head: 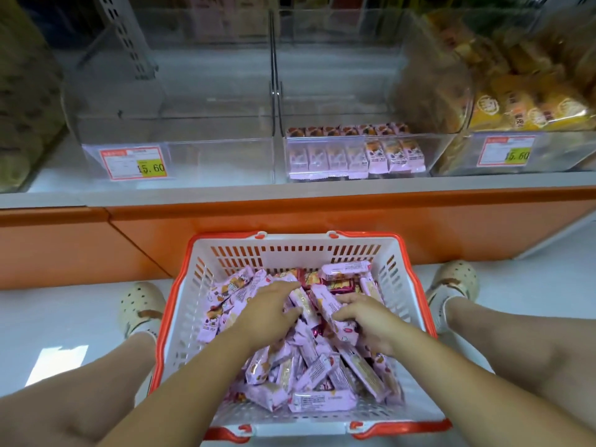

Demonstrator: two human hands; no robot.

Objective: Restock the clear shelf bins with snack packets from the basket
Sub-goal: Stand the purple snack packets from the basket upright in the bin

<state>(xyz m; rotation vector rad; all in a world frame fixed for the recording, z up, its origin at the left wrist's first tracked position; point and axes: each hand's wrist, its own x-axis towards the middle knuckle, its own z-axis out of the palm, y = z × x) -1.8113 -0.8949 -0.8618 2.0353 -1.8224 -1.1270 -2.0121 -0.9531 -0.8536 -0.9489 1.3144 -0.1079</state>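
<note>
While the person gathers: left hand [271,306], right hand [366,322] each curl round pink packets [309,375];
Tip: square them, faces alike, before leaving basket [183,317]

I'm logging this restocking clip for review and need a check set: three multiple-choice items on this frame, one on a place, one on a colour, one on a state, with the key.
1. Where on the shelf do pink snack packets already stand?
A. in the left bin
B. along the front of the middle bin
C. in the right bin

2. What colour is the rim of the basket?
A. blue
B. green
C. orange-red

3. What are the hands doing?
A. the left hand and right hand are both down in the basket on the loose packets
B. one lifts a packet to the shelf
C. both grip the basket handles

Key: 1 B, a row lines that bin's front wall; 2 C, the rim is orange-red round white walls; 3 A, both hands lie among the packets.
</note>
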